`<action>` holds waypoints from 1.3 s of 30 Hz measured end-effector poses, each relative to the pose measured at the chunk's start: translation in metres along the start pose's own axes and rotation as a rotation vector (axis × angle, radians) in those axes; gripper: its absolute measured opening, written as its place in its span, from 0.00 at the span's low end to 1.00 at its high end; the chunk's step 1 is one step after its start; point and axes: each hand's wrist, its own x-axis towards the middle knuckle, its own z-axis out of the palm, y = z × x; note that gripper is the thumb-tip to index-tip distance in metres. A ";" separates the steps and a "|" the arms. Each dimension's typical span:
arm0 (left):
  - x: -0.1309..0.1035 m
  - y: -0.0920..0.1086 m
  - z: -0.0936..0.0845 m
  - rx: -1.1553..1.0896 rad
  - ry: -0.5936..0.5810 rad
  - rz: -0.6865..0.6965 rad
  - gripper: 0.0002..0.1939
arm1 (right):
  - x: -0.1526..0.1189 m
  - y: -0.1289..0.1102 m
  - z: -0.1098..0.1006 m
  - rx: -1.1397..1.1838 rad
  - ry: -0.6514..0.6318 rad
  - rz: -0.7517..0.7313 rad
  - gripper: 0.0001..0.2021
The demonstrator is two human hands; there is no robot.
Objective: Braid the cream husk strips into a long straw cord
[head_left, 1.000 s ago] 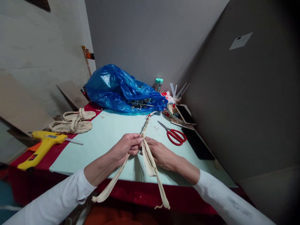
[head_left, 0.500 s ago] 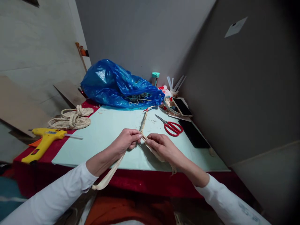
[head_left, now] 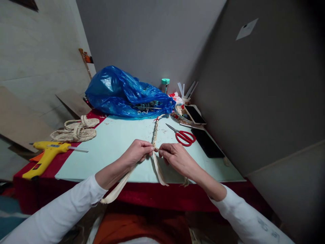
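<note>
A pale plaited braid [head_left: 155, 132], tied with red at its far end, runs toward me over the pale green board [head_left: 106, 162]. At its near end my left hand [head_left: 138, 151] is closed, pinching the braid, and one flat strand [head_left: 116, 189] trails from under that hand past the table edge. My right hand [head_left: 175, 156] is closed too, pinching another strand just right of the braid's end. Between the hands a middle strand [head_left: 158, 171] hangs loose. A frayed strand end [head_left: 186, 182] shows below my right wrist.
Red-handled scissors [head_left: 185, 137] lie right of the braid, beside a black flat slab [head_left: 208, 144] and a phone [head_left: 195, 115]. A blue plastic bag [head_left: 122, 91] fills the back. On the left are woven straw sandals [head_left: 76, 132] and a yellow glue gun [head_left: 48, 156].
The middle strand, earlier under my right hand, now hangs down between the hands. My right hand has shifted its pinch to another strand. My left hand stays at the braid's end.
</note>
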 end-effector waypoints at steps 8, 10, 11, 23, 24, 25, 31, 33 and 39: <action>-0.005 -0.011 0.015 -0.152 0.076 0.013 0.09 | -0.009 -0.029 0.036 -0.540 -0.013 0.060 0.10; -0.009 -0.011 0.015 -0.195 0.065 0.005 0.09 | -0.011 -0.033 0.049 -0.635 -0.036 0.045 0.11; -0.011 -0.011 0.014 -0.206 0.060 -0.004 0.10 | -0.012 -0.034 0.053 -0.658 -0.039 0.035 0.11; -0.014 0.000 0.010 -0.359 -0.021 0.049 0.08 | 0.008 -0.007 0.012 0.119 0.102 0.004 0.13; -0.014 -0.001 0.011 -0.360 -0.016 0.054 0.07 | 0.013 -0.003 0.015 0.249 0.041 0.017 0.14; -0.015 -0.002 0.011 -0.354 -0.009 0.060 0.08 | 0.016 0.000 0.020 0.380 -0.004 0.038 0.14; -0.021 -0.006 0.010 -0.195 0.050 0.096 0.14 | 0.019 0.005 0.034 0.925 -0.162 0.186 0.14; -0.022 -0.003 0.008 -0.020 0.074 0.123 0.11 | 0.016 0.007 0.035 0.937 -0.135 0.204 0.14; -0.025 0.013 -0.002 0.584 0.172 0.290 0.05 | 0.016 0.014 0.041 0.789 0.014 0.147 0.17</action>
